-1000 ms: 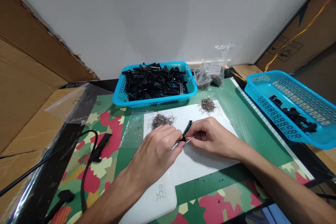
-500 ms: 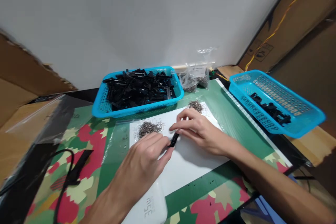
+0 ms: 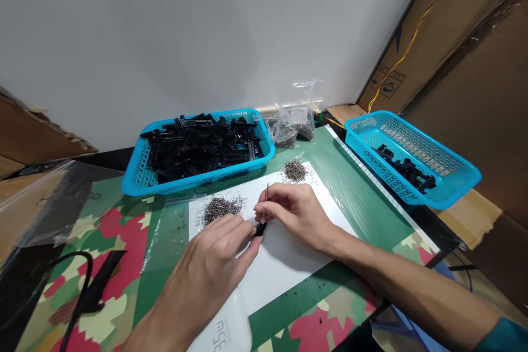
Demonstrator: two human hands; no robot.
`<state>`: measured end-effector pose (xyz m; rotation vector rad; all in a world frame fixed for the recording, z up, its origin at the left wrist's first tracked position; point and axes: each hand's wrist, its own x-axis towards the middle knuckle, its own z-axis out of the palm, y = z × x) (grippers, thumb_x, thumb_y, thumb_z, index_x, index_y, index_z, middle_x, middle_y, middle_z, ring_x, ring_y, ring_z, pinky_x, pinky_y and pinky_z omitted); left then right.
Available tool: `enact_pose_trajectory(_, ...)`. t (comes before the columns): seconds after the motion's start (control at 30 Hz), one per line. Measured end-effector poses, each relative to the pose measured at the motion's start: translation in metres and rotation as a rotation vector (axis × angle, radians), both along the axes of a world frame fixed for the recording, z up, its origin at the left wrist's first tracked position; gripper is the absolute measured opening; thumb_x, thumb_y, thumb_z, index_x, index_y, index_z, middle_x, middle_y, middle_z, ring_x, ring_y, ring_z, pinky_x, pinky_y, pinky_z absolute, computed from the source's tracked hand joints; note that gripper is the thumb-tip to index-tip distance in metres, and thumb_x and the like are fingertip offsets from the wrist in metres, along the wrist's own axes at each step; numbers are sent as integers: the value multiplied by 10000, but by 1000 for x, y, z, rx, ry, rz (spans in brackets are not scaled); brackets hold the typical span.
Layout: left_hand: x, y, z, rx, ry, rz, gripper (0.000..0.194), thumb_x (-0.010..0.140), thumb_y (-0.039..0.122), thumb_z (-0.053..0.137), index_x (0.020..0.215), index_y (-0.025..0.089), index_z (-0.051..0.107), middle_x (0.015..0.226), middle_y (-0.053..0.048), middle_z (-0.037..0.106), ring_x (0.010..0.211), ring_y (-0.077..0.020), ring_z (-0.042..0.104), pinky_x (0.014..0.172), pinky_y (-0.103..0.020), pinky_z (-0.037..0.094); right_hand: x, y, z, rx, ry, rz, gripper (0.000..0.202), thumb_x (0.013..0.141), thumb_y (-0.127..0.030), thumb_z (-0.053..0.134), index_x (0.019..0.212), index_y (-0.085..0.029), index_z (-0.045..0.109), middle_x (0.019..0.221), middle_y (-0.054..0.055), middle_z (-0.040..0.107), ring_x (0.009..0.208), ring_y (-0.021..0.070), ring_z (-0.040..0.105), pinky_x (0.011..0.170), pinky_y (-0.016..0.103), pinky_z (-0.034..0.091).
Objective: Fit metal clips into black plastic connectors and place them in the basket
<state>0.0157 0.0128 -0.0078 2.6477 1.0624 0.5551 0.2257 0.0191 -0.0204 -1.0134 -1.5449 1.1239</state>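
My left hand [image 3: 225,245] is closed, pinching a small black plastic part [image 3: 260,228] between thumb and fingertips over a white sheet [image 3: 289,256]. Close above it, my right hand [image 3: 295,212] grips a slim metal tool [image 3: 267,191] upright between thumb and forefinger. The tool's lower end meets the black part or lies just over it; I cannot tell which. Beyond my left hand is a heap of tiny metal pieces [image 3: 223,209], partly hidden by the knuckles. A smaller metal heap [image 3: 295,170] lies behind my right hand.
At the back left stands a blue basket [image 3: 198,181] piled with black plastic parts. Another blue basket [image 3: 457,176] at the right holds several black pieces. Clear bags [image 3: 303,124] of metal bits lean by the wall. A white device [image 3: 231,324] and a black cable [image 3: 88,275] are nearer me.
My right hand has come closer to the black part, and the slim metal tool now shows in its fingers. The left hand keeps its pinch. The view has shifted slightly right.
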Motion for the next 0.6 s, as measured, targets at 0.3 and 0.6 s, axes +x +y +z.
enact_pose_trajectory(0.3, 0, -1, 3, 59, 30, -28, 174, 1044, 174, 519, 891, 209, 595, 792, -17, 634, 766, -220, 613, 661, -337, 425, -3, 0, -1, 120, -164, -16, 181, 1020, -273, 695, 863, -189, 725, 768, -5, 733, 676, 120, 641, 667, 225, 497)
enact_pose_trajectory(0.6, 1, -1, 1, 77, 20, -23, 134, 1009, 163, 571, 890, 196, 623, 773, -21, 648, 735, -223, 635, 622, -330, 440, -2, -5, 0, 224, -275, -4, 253, 1050, -268, 660, 817, -193, 722, 703, -6, 672, 610, 119, 549, 639, 233, 441)
